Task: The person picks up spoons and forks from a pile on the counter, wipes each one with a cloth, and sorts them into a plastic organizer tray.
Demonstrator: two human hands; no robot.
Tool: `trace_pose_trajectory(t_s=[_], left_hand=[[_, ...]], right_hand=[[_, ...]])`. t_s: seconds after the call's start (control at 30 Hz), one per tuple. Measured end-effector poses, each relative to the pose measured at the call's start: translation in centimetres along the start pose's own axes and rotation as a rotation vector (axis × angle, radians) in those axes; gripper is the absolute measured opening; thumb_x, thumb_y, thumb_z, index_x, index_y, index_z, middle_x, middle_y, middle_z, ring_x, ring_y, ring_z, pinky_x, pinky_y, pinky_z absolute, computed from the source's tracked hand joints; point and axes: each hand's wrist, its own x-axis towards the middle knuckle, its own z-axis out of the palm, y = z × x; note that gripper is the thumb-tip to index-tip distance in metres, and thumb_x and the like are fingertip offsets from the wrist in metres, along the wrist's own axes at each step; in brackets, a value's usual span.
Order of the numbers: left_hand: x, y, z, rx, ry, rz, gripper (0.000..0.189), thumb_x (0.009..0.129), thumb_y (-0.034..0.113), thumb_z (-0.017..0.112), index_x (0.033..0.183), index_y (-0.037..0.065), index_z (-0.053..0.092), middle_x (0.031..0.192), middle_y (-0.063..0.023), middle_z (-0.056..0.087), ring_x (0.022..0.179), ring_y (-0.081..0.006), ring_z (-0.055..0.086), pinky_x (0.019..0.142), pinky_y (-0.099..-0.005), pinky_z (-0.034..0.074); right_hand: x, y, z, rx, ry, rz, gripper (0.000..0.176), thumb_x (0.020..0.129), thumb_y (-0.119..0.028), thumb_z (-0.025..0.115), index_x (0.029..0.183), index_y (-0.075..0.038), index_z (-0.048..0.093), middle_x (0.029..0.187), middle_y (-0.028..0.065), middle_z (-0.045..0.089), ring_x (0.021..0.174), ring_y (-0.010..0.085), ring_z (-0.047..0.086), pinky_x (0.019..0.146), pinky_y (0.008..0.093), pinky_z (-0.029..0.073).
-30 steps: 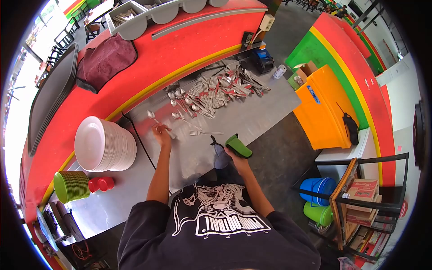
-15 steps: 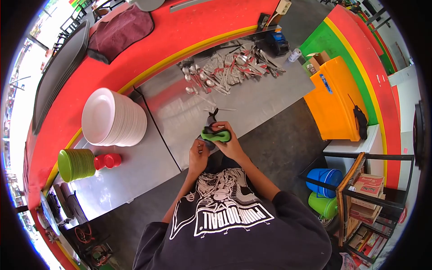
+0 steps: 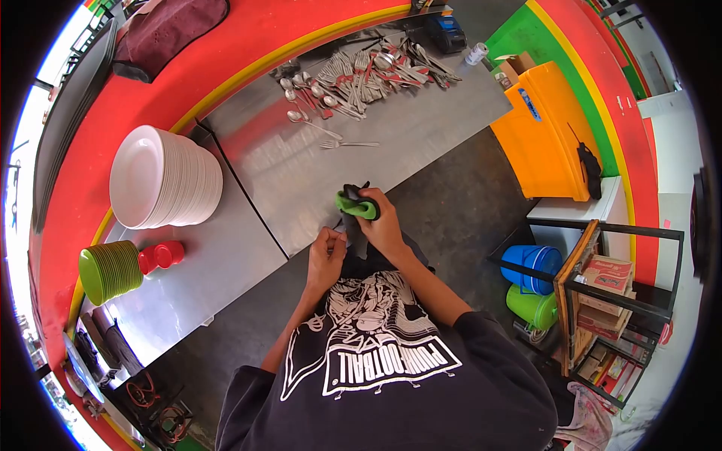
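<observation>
Fingers closed, my right hand (image 3: 385,228) grips a green and black cloth (image 3: 356,204) just off the front edge of the metal counter (image 3: 282,184). Beside and below it, my left hand (image 3: 326,257) is pinched near a dark, thin item under the cloth; what its fingers hold is too small to make out. A fork (image 3: 349,143) lies alone on the counter beyond both hands. Behind it a spoon (image 3: 312,124) sits at the edge of a large heap of cutlery (image 3: 361,81), some pieces with red on them.
White plates (image 3: 166,177), green plates (image 3: 110,272) and red cups (image 3: 161,257) stand on the left. A blue device (image 3: 445,34) and a can (image 3: 477,53) are at the far right end. An orange bin (image 3: 545,131) and a black-framed rack (image 3: 617,301) stand right.
The view has shifted, so the counter and cutlery sit higher and further left. My right hand and the cloth have moved up and away from my left hand.
</observation>
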Motion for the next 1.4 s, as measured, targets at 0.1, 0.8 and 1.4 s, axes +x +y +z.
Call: trace_pose_trajectory(t_s=[0.1,0.8,1.4], left_hand=[[-0.4,-1.1,0.5,-0.045,0.016,0.005,0.020,0.098,0.019,0.058,0.089,0.004,0.049,0.061,0.0012,0.051,0.051,-0.0047,0.042,0.045,-0.0228,0.031],[-0.9,0.1,8.3,-0.096,0.199,-0.120,0.022,0.097,0.016,0.058,0.084,0.001,0.049,0.057,-0.0013,0.052,0.052,-0.0054,0.042,0.049,-0.0256,0.034],[-4.4,1.1,18.3,-0.194,0.392,-0.280,0.023,0.099,0.018,0.057,0.084,0.003,0.049,0.059,0.0015,0.050,0.050,-0.0034,0.037,0.045,-0.0234,0.029]], right_hand=[[-0.6,0.7,0.0,0.010,0.044,0.024,0.035,0.077,0.003,0.072,0.107,0.001,0.055,0.094,0.0166,0.064,0.080,0.0306,0.065,0.073,0.0330,0.051],[0.6,1.6,-7.0,0.016,-0.211,0.006,0.036,0.078,-0.011,0.078,0.107,-0.002,0.058,0.099,0.0142,0.060,0.090,0.0265,0.063,0.080,0.0325,0.049],[0.1,8.2,-11.9,0.327,-0.144,0.139,0.024,0.084,-0.005,0.073,0.100,0.000,0.056,0.079,0.0050,0.064,0.071,0.0083,0.058,0.066,0.0248,0.047]])
